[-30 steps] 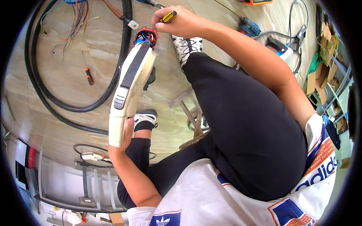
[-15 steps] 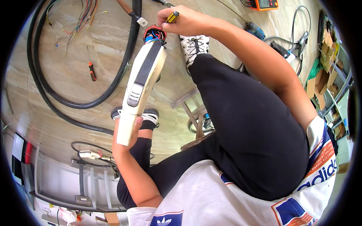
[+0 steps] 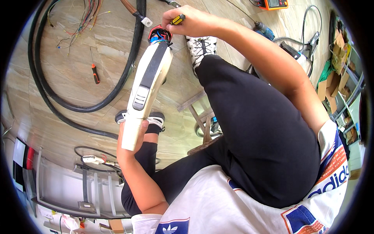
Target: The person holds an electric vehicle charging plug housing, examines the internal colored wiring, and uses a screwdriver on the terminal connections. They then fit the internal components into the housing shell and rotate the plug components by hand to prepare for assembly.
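Observation:
My left hand [image 3: 140, 137] grips the lower end of a long cream handle-shaped housing [image 3: 161, 68] with a dark strip and slotted latch. Its far end has a red rim [image 3: 159, 29] with blue and other coloured wires inside. Over that rim, my right hand [image 3: 187, 21] holds a yellow-and-black screwdriver [image 3: 178, 18], fingers bent down at the opening; the tool's tip is hidden.
Around me on the tiled floor are coiled black cable [image 3: 93, 108], loose wires [image 3: 82, 21], an orange screwdriver [image 3: 94, 74], a drill [image 3: 263, 31] and an orange meter [image 3: 274, 4]. A wooden stool [image 3: 206, 136] is beneath me; cardboard boxes [image 3: 331, 85] lie at right.
The cream housing and my left hand have shifted rightward, while my right hand stays over the wired end, slightly further right. The surroundings have also shifted a little in view.

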`<action>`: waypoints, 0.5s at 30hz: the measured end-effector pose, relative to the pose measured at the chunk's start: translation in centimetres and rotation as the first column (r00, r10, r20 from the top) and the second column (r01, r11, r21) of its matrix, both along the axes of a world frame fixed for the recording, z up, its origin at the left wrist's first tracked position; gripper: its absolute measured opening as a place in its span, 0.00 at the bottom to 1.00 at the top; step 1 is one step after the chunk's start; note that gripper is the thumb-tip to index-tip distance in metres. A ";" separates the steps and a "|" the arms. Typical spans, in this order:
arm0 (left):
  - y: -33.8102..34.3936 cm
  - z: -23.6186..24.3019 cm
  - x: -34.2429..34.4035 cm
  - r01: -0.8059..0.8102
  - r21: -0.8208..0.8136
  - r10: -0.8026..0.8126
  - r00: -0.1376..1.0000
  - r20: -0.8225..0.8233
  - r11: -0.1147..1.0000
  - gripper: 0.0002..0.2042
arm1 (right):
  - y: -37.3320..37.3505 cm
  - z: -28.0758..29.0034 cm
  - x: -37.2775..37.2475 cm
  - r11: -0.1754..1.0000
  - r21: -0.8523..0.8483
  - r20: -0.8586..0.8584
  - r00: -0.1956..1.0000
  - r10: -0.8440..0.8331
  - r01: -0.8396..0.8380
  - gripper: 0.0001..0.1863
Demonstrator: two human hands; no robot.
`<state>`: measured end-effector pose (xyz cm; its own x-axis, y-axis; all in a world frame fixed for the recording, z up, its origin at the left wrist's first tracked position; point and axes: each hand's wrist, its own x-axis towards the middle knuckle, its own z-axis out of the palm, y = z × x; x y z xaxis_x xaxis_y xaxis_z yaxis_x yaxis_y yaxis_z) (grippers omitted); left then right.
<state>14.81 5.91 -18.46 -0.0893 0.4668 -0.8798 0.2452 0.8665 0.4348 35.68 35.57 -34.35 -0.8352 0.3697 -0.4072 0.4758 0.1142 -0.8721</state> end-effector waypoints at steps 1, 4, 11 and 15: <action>0.1 0.1 0.1 0.005 0.040 -0.004 1.000 -0.017 0.999 0.21 | 0.0 0.0 0.0 1.000 0.000 -0.004 1.000 -0.002 0.002 0.11; 0.5 0.2 0.4 0.005 0.085 -0.001 0.999 -0.047 0.996 0.22 | -0.3 -0.2 0.4 0.996 -0.040 0.008 0.997 -0.075 0.075 0.09; 1.1 0.3 0.4 0.050 0.151 -0.040 0.997 -0.068 0.987 0.21 | -1.4 -1.1 0.9 0.980 -0.054 -0.069 0.979 -0.194 0.190 0.10; 1.0 0.3 0.4 0.007 0.119 -0.002 0.999 -0.041 0.993 0.20 | -1.4 -1.2 0.8 0.986 -0.032 -0.111 0.979 -0.169 0.166 0.10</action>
